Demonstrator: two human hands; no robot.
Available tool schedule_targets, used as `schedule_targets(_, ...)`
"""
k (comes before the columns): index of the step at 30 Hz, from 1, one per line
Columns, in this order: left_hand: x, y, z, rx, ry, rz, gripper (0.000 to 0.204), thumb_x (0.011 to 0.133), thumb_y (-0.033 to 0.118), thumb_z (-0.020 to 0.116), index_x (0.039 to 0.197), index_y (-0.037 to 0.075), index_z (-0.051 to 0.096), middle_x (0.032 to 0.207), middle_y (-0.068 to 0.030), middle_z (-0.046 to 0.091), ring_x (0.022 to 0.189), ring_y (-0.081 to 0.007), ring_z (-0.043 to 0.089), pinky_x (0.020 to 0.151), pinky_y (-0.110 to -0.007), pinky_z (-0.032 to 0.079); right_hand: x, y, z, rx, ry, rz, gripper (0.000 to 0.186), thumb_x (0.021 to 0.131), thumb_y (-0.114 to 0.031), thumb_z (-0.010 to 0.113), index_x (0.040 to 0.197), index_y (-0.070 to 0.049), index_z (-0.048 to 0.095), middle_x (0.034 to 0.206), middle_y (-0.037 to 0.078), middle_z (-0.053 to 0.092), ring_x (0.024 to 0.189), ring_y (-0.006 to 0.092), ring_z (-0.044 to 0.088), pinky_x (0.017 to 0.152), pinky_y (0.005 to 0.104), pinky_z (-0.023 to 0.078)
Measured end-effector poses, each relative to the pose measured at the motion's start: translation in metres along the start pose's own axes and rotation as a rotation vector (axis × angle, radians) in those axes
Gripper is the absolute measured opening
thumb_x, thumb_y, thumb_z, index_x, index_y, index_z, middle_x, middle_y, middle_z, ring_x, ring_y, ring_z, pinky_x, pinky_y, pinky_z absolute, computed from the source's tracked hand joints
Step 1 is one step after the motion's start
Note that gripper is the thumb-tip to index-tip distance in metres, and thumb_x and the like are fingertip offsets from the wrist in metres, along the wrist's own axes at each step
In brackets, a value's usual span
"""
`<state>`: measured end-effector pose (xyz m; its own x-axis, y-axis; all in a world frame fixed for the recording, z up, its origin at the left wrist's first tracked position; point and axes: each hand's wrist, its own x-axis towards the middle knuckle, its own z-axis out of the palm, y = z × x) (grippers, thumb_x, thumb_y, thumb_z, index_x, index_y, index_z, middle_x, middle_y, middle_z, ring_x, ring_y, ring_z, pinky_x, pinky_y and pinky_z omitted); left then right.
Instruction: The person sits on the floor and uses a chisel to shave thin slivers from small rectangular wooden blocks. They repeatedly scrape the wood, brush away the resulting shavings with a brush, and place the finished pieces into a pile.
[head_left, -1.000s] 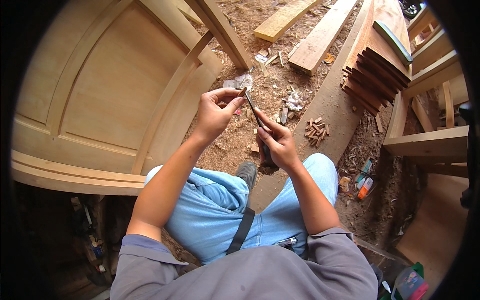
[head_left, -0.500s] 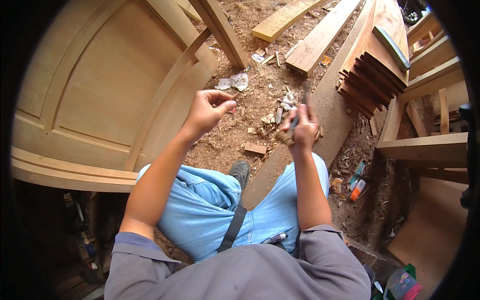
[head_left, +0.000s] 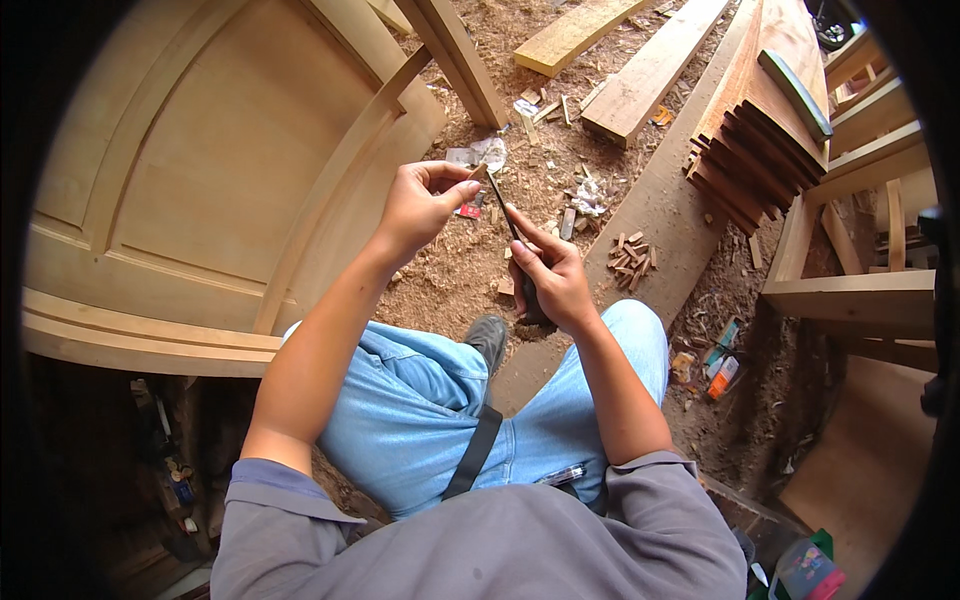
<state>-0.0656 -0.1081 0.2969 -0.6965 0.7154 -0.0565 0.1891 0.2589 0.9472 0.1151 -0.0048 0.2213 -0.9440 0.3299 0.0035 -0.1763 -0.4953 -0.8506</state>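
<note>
My left hand [head_left: 420, 205] is closed in a pinch on a small wooden peg [head_left: 479, 173], held out above the shavings. In my right hand [head_left: 555, 280] is a chisel with a dark handle; its long dark blade [head_left: 504, 205] points up and left. The blade's tip meets the peg or lies right beside it; I cannot tell whether they touch. On the plank [head_left: 655, 200] just right of my right hand lies a pile of small wooden pegs [head_left: 631, 260].
A panelled wooden door [head_left: 190, 190] stands at the left. Boards [head_left: 655, 75] lie on the shaving-covered ground ahead. Stacked reddish-brown boards [head_left: 755, 165] bear a green-edged bar [head_left: 795, 95]. Wooden framing [head_left: 850, 292] stands at the right, near an orange-and-white packet [head_left: 722, 377].
My right hand has swung left and slightly down, bringing the chisel blade up to the peg. The pile of pegs now shows beside it. My left hand keeps its pinch, barely shifted.
</note>
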Motion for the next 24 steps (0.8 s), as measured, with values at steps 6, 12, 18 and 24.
schedule_targets(6, 0.008, -0.007, -0.003, 0.117, -0.089, 0.059, 0.014, 0.086, 0.006, 0.075, 0.095, -0.005, 0.074, 0.083, -0.0071, 0.073, 0.072, -0.0088, 0.065, 0.064, -0.023, 0.052, -0.001, -0.001, -0.006, -0.037, -0.022, 0.030, 0.047, 0.104, -0.014, 0.053, 0.150, -0.010, 0.044, 0.066, 0.001, 0.053, 0.045, 0.0094, 0.051, 0.041, 0.0237, 0.042)
schedule_targets(12, 0.027, -0.008, -0.001, 0.379, -0.077, 0.051, 0.014, 0.087, 0.008, 0.075, 0.092, -0.005, 0.073, 0.082, -0.0070, 0.073, 0.074, -0.0091, 0.066, 0.067, -0.025, 0.052, 0.004, 0.020, 0.007, 0.089, 0.109, -0.048, 0.048, 0.104, -0.015, 0.054, 0.150, -0.010, 0.044, 0.067, 0.004, 0.056, 0.046, 0.0115, 0.052, 0.042, 0.0254, 0.046)
schedule_targets(18, 0.016, 0.004, 0.009, 0.443, -0.136, -0.030, 0.017, 0.081, 0.010, 0.077, 0.089, -0.004, 0.074, 0.080, -0.0095, 0.074, 0.071, -0.0112, 0.067, 0.065, -0.028, 0.053, 0.028, 0.002, 0.001, 0.235, 0.577, 0.143, 0.018, 0.102, -0.016, 0.055, 0.111, -0.001, 0.061, 0.066, 0.004, 0.055, 0.047, 0.0131, 0.054, 0.042, 0.0304, 0.049)
schedule_targets(24, 0.005, -0.006, 0.003, 0.208, -0.274, -0.079, 0.019, 0.082, 0.013, 0.079, 0.094, -0.002, 0.075, 0.083, -0.0086, 0.075, 0.070, -0.0119, 0.067, 0.065, -0.027, 0.054, 0.024, -0.002, -0.090, 0.265, 0.904, -0.101, 0.047, 0.105, -0.013, 0.048, 0.152, -0.014, 0.040, 0.070, 0.003, 0.055, 0.052, 0.0129, 0.054, 0.041, 0.0287, 0.050)
